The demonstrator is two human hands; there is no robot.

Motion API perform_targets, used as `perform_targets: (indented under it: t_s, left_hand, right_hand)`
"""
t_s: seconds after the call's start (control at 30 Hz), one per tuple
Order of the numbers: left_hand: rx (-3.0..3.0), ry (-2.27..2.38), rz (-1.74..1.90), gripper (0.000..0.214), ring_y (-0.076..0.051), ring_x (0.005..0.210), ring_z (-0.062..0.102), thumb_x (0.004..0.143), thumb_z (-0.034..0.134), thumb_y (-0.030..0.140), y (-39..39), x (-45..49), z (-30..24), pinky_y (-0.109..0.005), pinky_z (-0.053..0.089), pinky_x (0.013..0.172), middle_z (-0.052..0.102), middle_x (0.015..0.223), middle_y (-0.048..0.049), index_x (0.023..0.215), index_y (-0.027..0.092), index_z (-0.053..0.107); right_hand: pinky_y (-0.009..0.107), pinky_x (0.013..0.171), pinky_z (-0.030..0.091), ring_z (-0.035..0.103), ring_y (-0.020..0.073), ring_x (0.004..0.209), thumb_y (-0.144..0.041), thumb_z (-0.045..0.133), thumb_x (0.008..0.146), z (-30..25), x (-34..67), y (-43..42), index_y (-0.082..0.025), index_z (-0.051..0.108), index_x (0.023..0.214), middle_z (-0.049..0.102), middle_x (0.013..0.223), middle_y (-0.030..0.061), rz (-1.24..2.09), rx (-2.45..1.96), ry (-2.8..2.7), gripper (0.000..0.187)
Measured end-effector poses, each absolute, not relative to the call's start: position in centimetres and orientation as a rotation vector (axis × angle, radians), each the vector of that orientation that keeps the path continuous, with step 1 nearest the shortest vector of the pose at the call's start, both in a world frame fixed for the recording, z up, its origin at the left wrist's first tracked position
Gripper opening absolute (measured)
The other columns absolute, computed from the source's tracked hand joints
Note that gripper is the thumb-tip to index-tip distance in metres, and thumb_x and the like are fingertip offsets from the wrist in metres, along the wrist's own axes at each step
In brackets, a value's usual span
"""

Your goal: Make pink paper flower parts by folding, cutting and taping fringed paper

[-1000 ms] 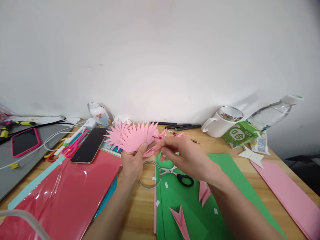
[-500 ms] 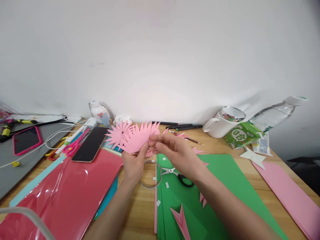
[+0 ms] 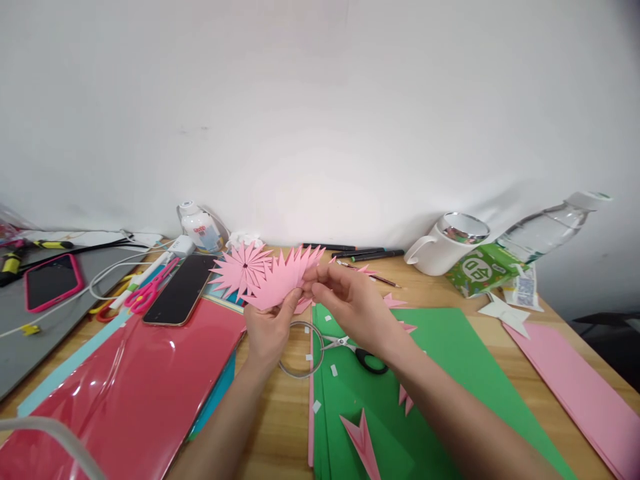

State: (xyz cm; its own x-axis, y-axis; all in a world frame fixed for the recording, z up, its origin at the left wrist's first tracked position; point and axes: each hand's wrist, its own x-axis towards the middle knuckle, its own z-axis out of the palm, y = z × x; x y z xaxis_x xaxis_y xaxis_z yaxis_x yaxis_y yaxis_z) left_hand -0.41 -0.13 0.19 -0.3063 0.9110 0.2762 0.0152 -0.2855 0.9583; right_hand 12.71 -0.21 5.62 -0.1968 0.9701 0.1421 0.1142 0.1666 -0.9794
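Note:
A pink folded-paper fan (image 3: 276, 281) with a row of pointed tips is raised above the table between both hands. My left hand (image 3: 270, 325) grips its lower edge, thumb in front and fingers hidden behind. At its right end, the bent fingertips of my right hand (image 3: 353, 303) pinch the paper. Behind the fan, a round pink paper pinwheel (image 3: 244, 267) lies flat. Below the hands are a ring of tape (image 3: 301, 377) and black-handled scissors (image 3: 357, 351). A loose pink folded-paper piece (image 3: 363, 440) rests on the green paper (image 3: 440, 353).
Left are a red plastic-covered sheet (image 3: 115, 393), a phone (image 3: 181, 291), pink scissors (image 3: 153, 287) and a white bottle (image 3: 201, 227). A white mug (image 3: 443, 247), a green packet (image 3: 483, 270) and a leaning water bottle (image 3: 550, 227) stand back right. Pink paper (image 3: 575, 393) lies at the right edge.
The fan has shifted slightly to the right and down. My right hand's fingers have curled a little more at its right end.

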Motion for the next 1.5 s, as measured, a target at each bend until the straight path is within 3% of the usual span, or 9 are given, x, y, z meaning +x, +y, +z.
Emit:
perform_targets:
  t_s: [0.17, 0.27, 0.4, 0.53, 0.6, 0.67, 0.9, 1.17, 1.5]
  left_hand:
    - [1.238, 1.232, 1.680, 0.022, -0.029, 0.092, 0.072, 0.065, 0.079, 0.028, -0.5, 0.0, 1.0, -0.039, 0.057, 0.088, 0.077, 0.092, -0.0101, 0.081, 0.013, 0.075]
    - [1.217, 1.241, 1.664, 0.024, -0.029, 0.092, 0.072, 0.067, 0.078, 0.028, -0.4, -0.1, 0.5, -0.041, 0.057, 0.089, 0.077, 0.093, -0.0100, 0.086, 0.013, 0.076]
    - [1.113, 1.064, 1.634, 0.026, -0.028, 0.096, 0.071, 0.073, 0.075, 0.028, -0.1, -0.2, -0.5, -0.043, 0.056, 0.091, 0.076, 0.100, -0.0095, 0.095, 0.014, 0.075]
    - [1.021, 0.876, 1.600, 0.026, -0.028, 0.100, 0.070, 0.076, 0.073, 0.026, 0.0, 0.0, -0.5, -0.047, 0.055, 0.093, 0.075, 0.104, -0.0094, 0.100, 0.016, 0.074]
    - [0.991, 0.871, 1.600, 0.029, -0.029, 0.103, 0.069, 0.075, 0.074, 0.027, 0.0, 0.1, -0.3, -0.049, 0.054, 0.095, 0.074, 0.106, -0.0103, 0.101, 0.016, 0.073]
    - [0.962, 0.869, 1.585, 0.031, -0.031, 0.105, 0.067, 0.073, 0.076, 0.028, 0.0, 0.2, 0.1, -0.051, 0.053, 0.095, 0.074, 0.107, -0.0113, 0.100, 0.015, 0.073]
    - [0.839, 0.805, 1.404, 0.043, -0.034, 0.087, 0.073, 0.064, 0.082, 0.033, -0.1, 0.2, 0.5, -0.052, 0.058, 0.084, 0.076, 0.095, -0.0151, 0.101, 0.012, 0.071]
    - [0.837, 0.774, 1.433, 0.060, -0.035, 0.101, 0.068, 0.067, 0.081, 0.029, -0.1, 0.2, 0.5, -0.055, 0.055, 0.089, 0.073, 0.109, -0.0141, 0.122, 0.017, 0.062]
    - [0.831, 0.765, 1.358, 0.046, -0.035, 0.097, 0.070, 0.064, 0.083, 0.029, 0.0, 0.0, 0.5, -0.051, 0.058, 0.085, 0.072, 0.112, -0.0140, 0.105, 0.015, 0.069]
  right_hand:
    - [0.022, 0.054, 0.041, 0.050, 0.0108, 0.056, -0.019, 0.048, 0.084, 5.6, 13.0, -0.2, -0.021, 0.052, 0.075, 0.050, 0.062, -0.0047, 1.016, -1.138, -1.679, 0.010]
    - [0.022, 0.052, 0.036, 0.046, 0.0109, 0.055, -0.017, 0.045, 0.085, 5.6, 12.9, -0.2, -0.021, 0.053, 0.078, 0.048, 0.062, -0.0050, 0.821, -1.238, -1.762, 0.012]
    - [0.023, 0.055, 0.042, 0.050, 0.0116, 0.058, -0.016, 0.045, 0.086, 5.6, 12.6, -0.2, -0.022, 0.054, 0.108, 0.053, 0.070, -0.0034, 0.713, -1.216, -1.731, 0.024]
    - [0.028, 0.067, 0.054, 0.059, 0.0148, 0.081, -0.021, 0.054, 0.083, 5.1, 12.8, 0.0, -0.022, 0.046, 0.126, 0.058, 0.101, 0.0057, 0.639, -1.133, -1.550, 0.044]
    - [0.033, 0.079, 0.055, 0.059, 0.0171, 0.094, -0.023, 0.058, 0.082, 4.9, 12.9, 0.2, -0.023, 0.049, 0.125, 0.058, 0.113, 0.0085, 0.649, -1.103, -1.517, 0.043]
    - [0.035, 0.084, 0.055, 0.060, 0.0171, 0.095, -0.023, 0.060, 0.082, 4.7, 12.9, 0.4, -0.024, 0.053, 0.123, 0.061, 0.112, 0.0079, 0.707, -1.074, -1.486, 0.041]
    - [0.032, 0.078, 0.056, 0.063, 0.0145, 0.075, -0.022, 0.065, 0.079, 4.5, 13.0, 0.8, -0.021, 0.065, 0.113, 0.065, 0.082, 0.0011, 0.810, -1.044, -1.404, 0.034]
    - [0.028, 0.073, 0.058, 0.064, 0.0132, 0.071, -0.026, 0.071, 0.075, 3.9, 13.2, 1.2, -0.020, 0.066, 0.108, 0.064, 0.076, -0.0013, 0.881, -0.964, -1.380, 0.034]
    - [0.032, 0.069, 0.057, 0.066, 0.0168, 0.068, -0.040, 0.079, 0.066, 3.7, 13.0, 1.4, -0.020, 0.059, 0.103, 0.069, 0.073, 0.0009, 0.975, -1.020, -1.282, 0.047]
